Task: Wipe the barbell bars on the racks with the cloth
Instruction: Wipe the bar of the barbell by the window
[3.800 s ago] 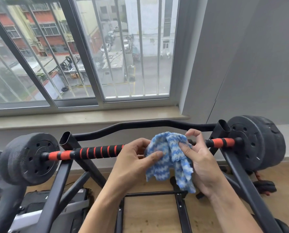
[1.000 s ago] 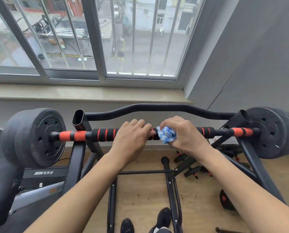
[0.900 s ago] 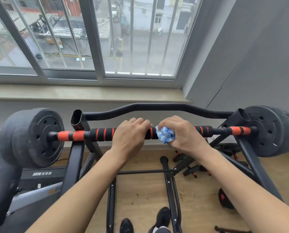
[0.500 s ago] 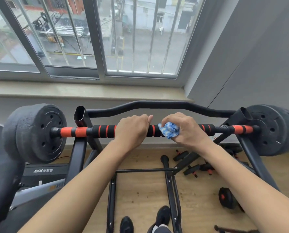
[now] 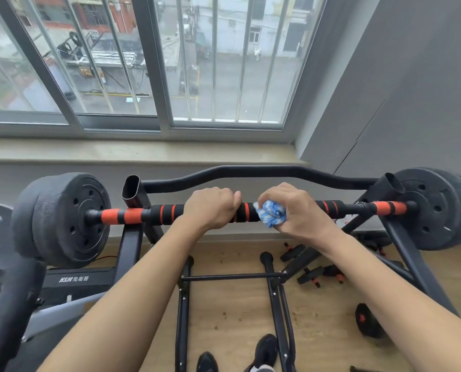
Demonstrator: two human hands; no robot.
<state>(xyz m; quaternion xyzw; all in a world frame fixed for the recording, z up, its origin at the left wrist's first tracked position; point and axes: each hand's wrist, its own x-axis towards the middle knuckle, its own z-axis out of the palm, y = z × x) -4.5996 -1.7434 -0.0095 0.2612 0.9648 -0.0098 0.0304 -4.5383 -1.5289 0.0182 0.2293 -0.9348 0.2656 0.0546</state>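
Observation:
A black barbell bar with orange bands [image 5: 167, 214] lies across a black rack [image 5: 131, 237] at chest height, with black weight plates on its left end [image 5: 63, 218] and right end [image 5: 433, 208]. My left hand [image 5: 213, 206] grips the bar near its middle, fingers curled over the top. Just to the right, my right hand [image 5: 296, 210] holds a bunched blue and white cloth [image 5: 270, 215] wrapped round the bar. Most of the cloth is hidden inside the fist.
A curved black rack crossbar [image 5: 251, 171] runs behind the bar, under the window sill [image 5: 116, 151]. Small dumbbells [image 5: 312, 275] and a loose plate [image 5: 369, 320] lie on the wooden floor at right. A grey exercise machine [image 5: 71, 280] stands at lower left. My shoes [image 5: 264, 353] show below.
Earlier both hands held the cloth spread out in front of the bar. Now it is bunched in my right hand on the bar. Over the last second both hands stayed near the middle.

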